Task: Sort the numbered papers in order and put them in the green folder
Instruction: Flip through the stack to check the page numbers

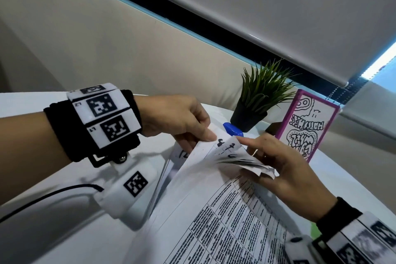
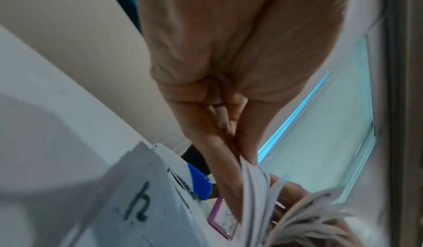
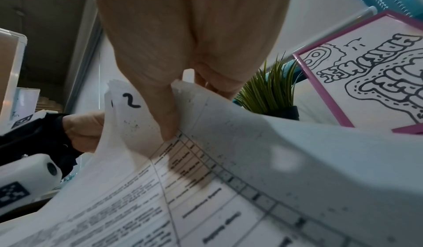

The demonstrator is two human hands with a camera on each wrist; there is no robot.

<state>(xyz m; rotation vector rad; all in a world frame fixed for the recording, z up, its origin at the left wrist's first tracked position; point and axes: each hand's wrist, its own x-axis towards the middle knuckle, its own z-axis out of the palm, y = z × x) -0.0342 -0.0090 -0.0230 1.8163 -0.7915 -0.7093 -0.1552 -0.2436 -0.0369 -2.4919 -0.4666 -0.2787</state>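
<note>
A stack of printed papers (image 1: 225, 210) with handwritten numbers on the corners is held up over the white table. My left hand (image 1: 205, 135) pinches the top corner of a sheet marked 4 (image 1: 219, 142). My right hand (image 1: 255, 156) grips the fanned corners of several sheets, its index fingertip (image 1: 242, 140) touching a corner. In the left wrist view, the fingers (image 2: 242, 158) pinch sheet edges beside a sheet marked 4 (image 2: 139, 209). In the right wrist view, the thumb (image 3: 169, 131) presses a sheet marked 2 (image 3: 130, 102). A sliver of green (image 1: 314, 228) shows under my right wrist.
A potted plant (image 1: 257, 100) stands at the back of the table (image 1: 53, 231), with a blue object (image 1: 233, 130) in front of it. A pink-framed drawing (image 1: 306, 126) leans at the right. A black cable (image 1: 42, 199) runs from my left wrist.
</note>
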